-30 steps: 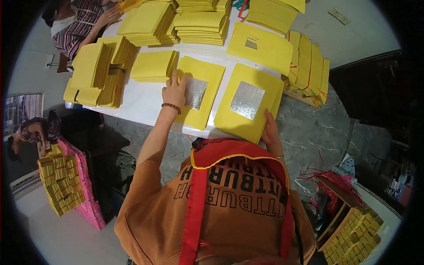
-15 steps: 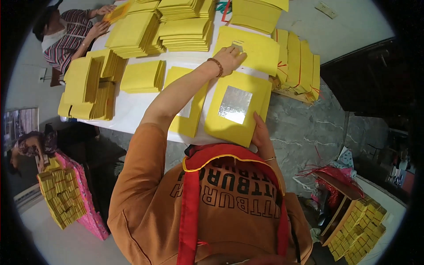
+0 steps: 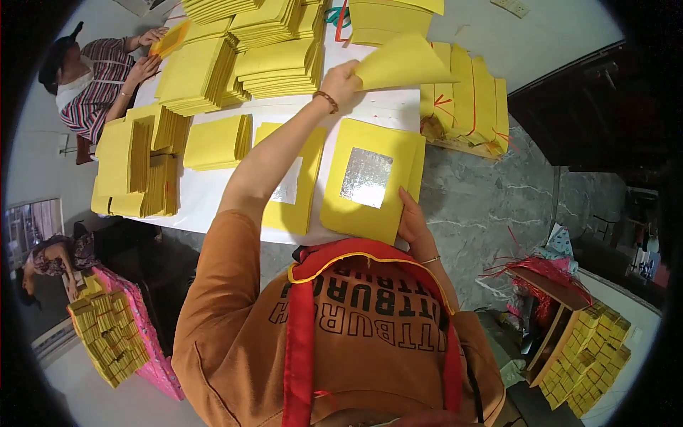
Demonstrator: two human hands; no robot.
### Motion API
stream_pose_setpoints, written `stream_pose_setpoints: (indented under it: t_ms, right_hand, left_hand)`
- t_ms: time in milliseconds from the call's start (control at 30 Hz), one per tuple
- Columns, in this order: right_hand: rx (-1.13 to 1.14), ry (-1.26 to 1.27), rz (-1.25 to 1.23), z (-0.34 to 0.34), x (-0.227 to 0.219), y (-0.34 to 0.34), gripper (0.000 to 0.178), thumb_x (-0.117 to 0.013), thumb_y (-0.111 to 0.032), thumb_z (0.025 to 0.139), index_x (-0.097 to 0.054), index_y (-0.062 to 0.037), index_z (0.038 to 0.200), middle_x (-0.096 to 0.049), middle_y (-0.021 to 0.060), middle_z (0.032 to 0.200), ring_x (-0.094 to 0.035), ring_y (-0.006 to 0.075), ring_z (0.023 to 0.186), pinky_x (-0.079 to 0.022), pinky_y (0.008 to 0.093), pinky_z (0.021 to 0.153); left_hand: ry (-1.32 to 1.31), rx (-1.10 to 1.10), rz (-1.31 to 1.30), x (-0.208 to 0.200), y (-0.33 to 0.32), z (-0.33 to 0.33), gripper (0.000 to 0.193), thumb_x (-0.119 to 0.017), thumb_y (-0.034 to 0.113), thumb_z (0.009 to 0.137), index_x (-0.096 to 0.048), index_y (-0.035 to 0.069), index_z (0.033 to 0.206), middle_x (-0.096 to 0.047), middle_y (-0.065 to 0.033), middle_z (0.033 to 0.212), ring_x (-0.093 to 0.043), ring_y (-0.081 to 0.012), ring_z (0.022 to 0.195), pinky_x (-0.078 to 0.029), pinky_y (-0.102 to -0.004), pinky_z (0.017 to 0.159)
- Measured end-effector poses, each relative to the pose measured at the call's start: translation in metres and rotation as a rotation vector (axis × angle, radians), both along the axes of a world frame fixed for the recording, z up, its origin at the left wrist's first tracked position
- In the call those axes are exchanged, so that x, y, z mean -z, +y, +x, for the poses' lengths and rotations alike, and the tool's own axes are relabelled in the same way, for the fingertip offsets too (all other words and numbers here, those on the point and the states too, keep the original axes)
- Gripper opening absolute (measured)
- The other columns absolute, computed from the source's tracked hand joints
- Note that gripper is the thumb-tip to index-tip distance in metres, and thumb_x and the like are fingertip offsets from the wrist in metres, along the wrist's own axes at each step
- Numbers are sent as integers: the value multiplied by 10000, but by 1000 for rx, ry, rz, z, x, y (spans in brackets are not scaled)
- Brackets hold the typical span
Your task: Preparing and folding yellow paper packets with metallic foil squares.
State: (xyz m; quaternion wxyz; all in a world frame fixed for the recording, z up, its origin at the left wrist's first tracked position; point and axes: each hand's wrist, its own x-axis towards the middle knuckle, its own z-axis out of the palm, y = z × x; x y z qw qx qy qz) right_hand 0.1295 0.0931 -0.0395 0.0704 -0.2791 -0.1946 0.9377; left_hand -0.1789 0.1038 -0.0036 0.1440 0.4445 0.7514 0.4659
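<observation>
My left hand point(image 3: 343, 84) is closed on the near left corner of a yellow paper sheet point(image 3: 405, 64), which is lifted and curling above the table's far right part. Below it lies a small stack of yellow sheets point(image 3: 334, 206), topped with a shiny silver rectangle point(image 3: 366, 176). My right hand point(image 3: 415, 224) rests at the stack's lower right edge, with its visible fingers stretched along it; some are hidden. Left of that stack, partly behind my left forearm, another yellow stack point(image 3: 302, 213) bears a silver rectangle point(image 3: 286, 188).
Tall yellow paper stacks point(image 3: 192, 75) cover the white table's point(image 3: 203, 210) left and far parts. Tied yellow bundles point(image 3: 462, 99) stand off its right edge. One person point(image 3: 107, 78) handles paper at far left; another point(image 3: 57, 256) is by a pink-covered surface point(image 3: 160, 363). Scissors point(image 3: 336, 16) lie far back.
My left hand has taken hold of the yellow sheet that lay flat and raised it, drawing it up and folding it toward the right. My right hand stays at the stack's edge.
</observation>
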Motion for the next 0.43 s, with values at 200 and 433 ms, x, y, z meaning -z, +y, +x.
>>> stream_pose_setpoints:
  t_ms: [200, 433]
  right_hand:
    - [-15, 2, -60, -3, 7, 5, 371, -430, -251, 917, -423, -22, 1209, -522, 89, 1142, -512, 208, 1041, -430, 340, 883]
    - [-58, 35, 79, -8, -7, 1, 383, -468, -146, 892, -362, -31, 1241, -501, 115, 1170, -527, 262, 1047, -466, 381, 865]
  left_hand:
    - [-440, -60, 303, -56, -59, -11, 237, -462, 11, 752, -575, -6, 959, -625, -38, 821, -567, -96, 725, -461, -250, 644]
    - [-398, -285, 470, -66, -143, -24, 219, -457, 14, 771, -588, 12, 946, -608, -19, 824, -553, -80, 734, -445, -230, 655]
